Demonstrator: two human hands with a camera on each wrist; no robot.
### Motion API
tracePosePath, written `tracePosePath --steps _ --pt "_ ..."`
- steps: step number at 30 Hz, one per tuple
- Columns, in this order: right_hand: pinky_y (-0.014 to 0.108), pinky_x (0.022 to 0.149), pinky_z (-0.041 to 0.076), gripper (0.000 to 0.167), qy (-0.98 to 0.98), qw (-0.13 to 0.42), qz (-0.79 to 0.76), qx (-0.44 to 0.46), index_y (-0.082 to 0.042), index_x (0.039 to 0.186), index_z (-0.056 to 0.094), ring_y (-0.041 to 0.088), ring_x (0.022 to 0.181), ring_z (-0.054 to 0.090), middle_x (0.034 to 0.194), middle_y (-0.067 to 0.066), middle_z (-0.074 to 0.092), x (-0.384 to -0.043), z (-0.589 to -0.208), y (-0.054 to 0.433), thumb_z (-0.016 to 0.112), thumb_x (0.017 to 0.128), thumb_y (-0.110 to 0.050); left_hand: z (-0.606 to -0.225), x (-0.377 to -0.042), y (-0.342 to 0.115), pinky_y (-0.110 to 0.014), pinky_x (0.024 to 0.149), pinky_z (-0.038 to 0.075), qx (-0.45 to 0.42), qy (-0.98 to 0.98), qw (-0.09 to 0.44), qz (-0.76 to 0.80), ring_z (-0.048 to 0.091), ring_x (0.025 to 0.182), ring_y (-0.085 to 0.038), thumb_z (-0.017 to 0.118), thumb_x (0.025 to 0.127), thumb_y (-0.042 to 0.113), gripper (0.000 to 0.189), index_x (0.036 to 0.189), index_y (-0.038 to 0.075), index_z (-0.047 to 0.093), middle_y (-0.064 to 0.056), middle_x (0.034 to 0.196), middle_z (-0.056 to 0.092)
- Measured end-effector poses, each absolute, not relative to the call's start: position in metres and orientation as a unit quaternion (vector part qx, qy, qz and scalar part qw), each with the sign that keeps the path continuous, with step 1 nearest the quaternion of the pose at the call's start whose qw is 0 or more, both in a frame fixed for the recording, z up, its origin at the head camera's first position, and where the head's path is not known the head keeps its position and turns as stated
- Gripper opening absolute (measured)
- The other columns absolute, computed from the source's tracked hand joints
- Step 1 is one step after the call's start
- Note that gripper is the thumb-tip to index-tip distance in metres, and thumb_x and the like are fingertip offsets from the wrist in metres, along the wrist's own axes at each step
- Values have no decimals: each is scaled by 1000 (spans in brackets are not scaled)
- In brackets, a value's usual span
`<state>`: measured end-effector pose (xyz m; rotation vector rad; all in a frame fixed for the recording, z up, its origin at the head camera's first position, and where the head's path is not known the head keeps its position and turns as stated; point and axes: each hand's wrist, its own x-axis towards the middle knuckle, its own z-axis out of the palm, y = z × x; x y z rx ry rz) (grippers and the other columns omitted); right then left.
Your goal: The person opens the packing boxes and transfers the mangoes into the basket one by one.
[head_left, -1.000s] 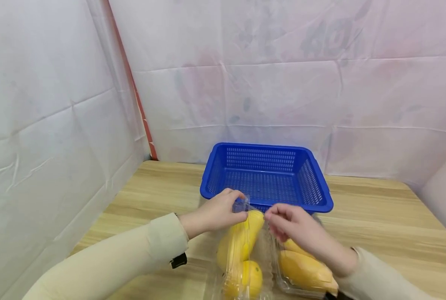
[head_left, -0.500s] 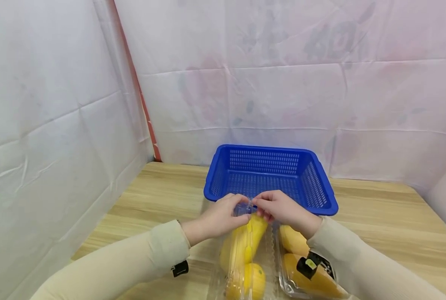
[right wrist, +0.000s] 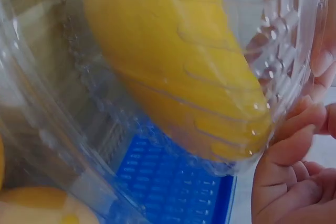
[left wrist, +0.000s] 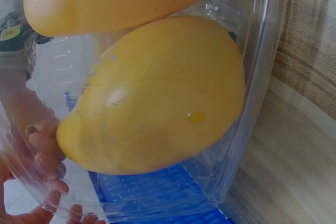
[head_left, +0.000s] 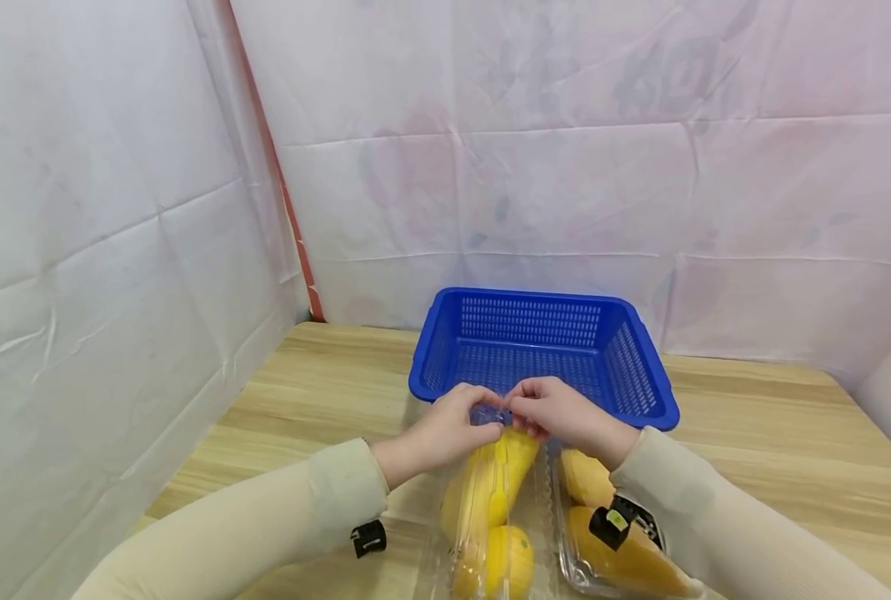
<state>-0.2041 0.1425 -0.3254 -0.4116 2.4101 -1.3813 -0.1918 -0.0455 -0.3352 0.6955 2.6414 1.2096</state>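
Note:
A clear plastic clamshell box stands at the front, with yellow mangoes showing through it. My left hand grips its far end, index finger over the edge and thumb on the near side. Beside it, my right hand pinches the same edge between thumb and curled fingers. Seen from the left wrist, a large mango lies behind the clear plastic, fingers at the lower left. From the right wrist, the ridged plastic covers another mango, and curled fingers meet the edge.
A blue perforated basket stands behind the hands near the back wall of white sheeting. Right of the box sits a second clear container with mangoes, partly under the right forearm. The wooden table extends to both sides.
My right hand has moved left and slightly away from me to the box's far edge, and now pinches it beside my left hand. The left hand has stayed nearly still.

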Motion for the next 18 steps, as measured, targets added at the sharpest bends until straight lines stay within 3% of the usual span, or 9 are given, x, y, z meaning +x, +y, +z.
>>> tracePosePath --steps 4,11,18 --pt "28 50 37 24 848 182 -480 -136 3 89 58 14 50 38 64 4 49 -203 -324 145 51 95 -19 -339 -190 -45 -34 86 44 231 878 82 411 50 103 -17 62 85 20 31 115 11 61 -2 115 54" --pt "30 60 49 23 818 212 -517 -137 4 92 60 15 62 55 73 9 60 -204 -322 146 51 94 -17 -340 -190 -43 -31 82 43 236 873 77 421 50 97 -15 61 85 18 30 114 10 61 -2 112 54" --pt "30 62 49 24 817 215 -516 -142 5 92 59 15 63 54 74 8 59 -206 -319 143 50 96 -17 -334 -191 -44 -30 83 43 240 870 76 423 50 97 -15 62 85 16 30 114 9 63 -1 110 54"
